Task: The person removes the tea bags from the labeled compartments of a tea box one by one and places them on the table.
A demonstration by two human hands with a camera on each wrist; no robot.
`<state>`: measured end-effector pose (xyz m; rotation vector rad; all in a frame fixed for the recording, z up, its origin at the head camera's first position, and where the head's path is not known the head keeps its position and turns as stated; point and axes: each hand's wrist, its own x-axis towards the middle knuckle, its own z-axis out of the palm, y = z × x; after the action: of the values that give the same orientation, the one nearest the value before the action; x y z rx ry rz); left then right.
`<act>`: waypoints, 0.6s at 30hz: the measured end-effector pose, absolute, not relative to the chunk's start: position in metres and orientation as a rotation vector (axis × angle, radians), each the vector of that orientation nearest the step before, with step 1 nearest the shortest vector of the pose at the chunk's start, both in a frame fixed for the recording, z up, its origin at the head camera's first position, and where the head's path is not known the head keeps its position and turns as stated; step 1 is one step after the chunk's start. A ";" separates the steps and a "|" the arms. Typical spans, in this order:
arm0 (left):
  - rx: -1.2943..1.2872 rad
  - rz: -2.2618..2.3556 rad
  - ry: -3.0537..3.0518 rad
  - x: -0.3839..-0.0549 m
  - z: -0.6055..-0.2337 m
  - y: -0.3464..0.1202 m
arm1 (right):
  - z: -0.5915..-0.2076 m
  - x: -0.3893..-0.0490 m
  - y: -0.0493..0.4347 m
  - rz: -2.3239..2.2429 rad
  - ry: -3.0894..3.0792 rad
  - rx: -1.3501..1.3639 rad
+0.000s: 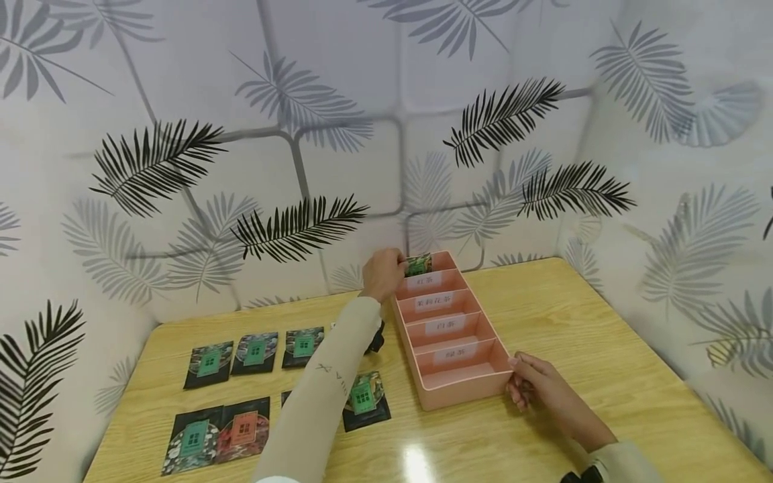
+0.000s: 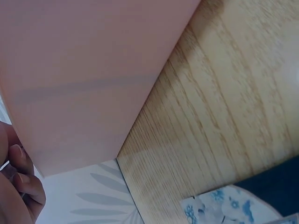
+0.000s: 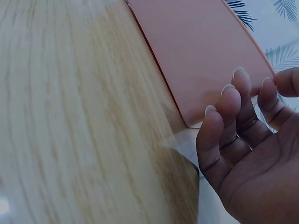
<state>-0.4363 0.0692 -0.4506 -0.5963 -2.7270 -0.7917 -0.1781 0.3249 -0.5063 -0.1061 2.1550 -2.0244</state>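
A long pink compartment box [image 1: 468,388] stands on the table, its dividers bearing paper labels. At its far left corner, my left hand [image 1: 384,274] grips the rim with curled fingers. A dark packet with a green pattern [image 1: 419,264] stands in the farthest compartment, right beside those fingers. My right hand [image 1: 537,379] pinches the near right corner; in the right wrist view its thumb and index finger meet at the rim of the box [image 3: 201,51], the other fingers bent loosely below. The left wrist view shows the box's long side wall [image 2: 84,93], with the left fingers [image 2: 30,186] at its far end.
Several dark packets lie left of the box, among them one with a red label [image 1: 243,431] and one with a green label [image 1: 364,400]. My left sleeve [image 1: 329,382] hides part of the group. A leaf-patterned wall covering [image 1: 338,168] rises behind the wooden table [image 1: 543,302].
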 end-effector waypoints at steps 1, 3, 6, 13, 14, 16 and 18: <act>-0.598 -0.783 -2.723 -0.436 -0.450 0.069 | -0.506 -0.178 0.325 -2.023 2.156 -0.113; -0.603 -0.775 -2.716 -0.436 -0.450 0.068 | -0.505 -0.177 0.324 -2.019 2.157 -0.125; -0.610 -0.779 -2.696 -0.435 -0.450 0.067 | -0.505 -0.177 0.324 -2.009 2.163 -0.142; -0.611 -0.807 -2.653 -0.431 -0.447 0.063 | -0.505 -0.177 0.323 -2.016 2.174 -0.132; -0.613 -0.809 -2.649 -0.431 -0.447 0.062 | -0.505 -0.177 0.323 -2.016 2.175 -0.133; -0.618 -0.812 -2.641 -0.430 -0.446 0.060 | -0.505 -0.177 0.322 -2.016 2.178 -0.134; -0.626 -0.826 -2.628 -0.430 -0.445 0.059 | -0.505 -0.177 0.322 -2.014 2.184 -0.139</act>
<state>-0.4297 0.0590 -0.4454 -0.6256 -2.6278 -0.8258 -0.1767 0.3220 -0.5053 -0.1390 2.1841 -2.0142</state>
